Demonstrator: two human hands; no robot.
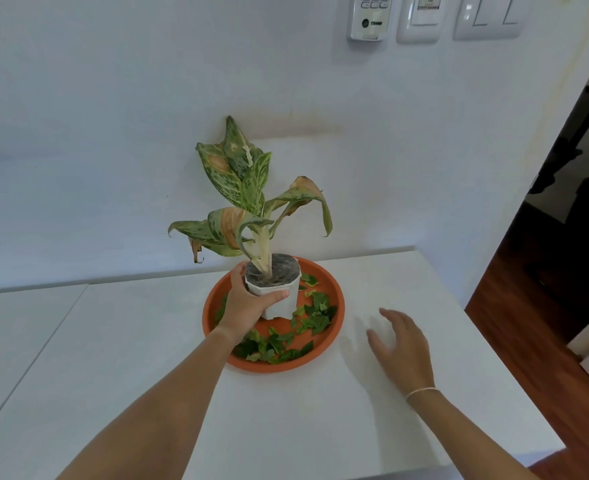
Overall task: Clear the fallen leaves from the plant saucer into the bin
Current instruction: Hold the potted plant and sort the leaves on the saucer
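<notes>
A round orange saucer lies on the white table near the wall. In it stands a white pot holding a plant with spotted, partly browned leaves. Several small green fallen leaves are scattered over the saucer's front and right side. My left hand is wrapped around the pot's left side, thumb across its front. My right hand hovers just right of the saucer, fingers spread, holding nothing. No bin is in view.
The white table ends at a right edge, beyond which a wooden floor and a dark doorway show. A second white surface adjoins on the left. Wall switches and a remote holder hang high on the wall.
</notes>
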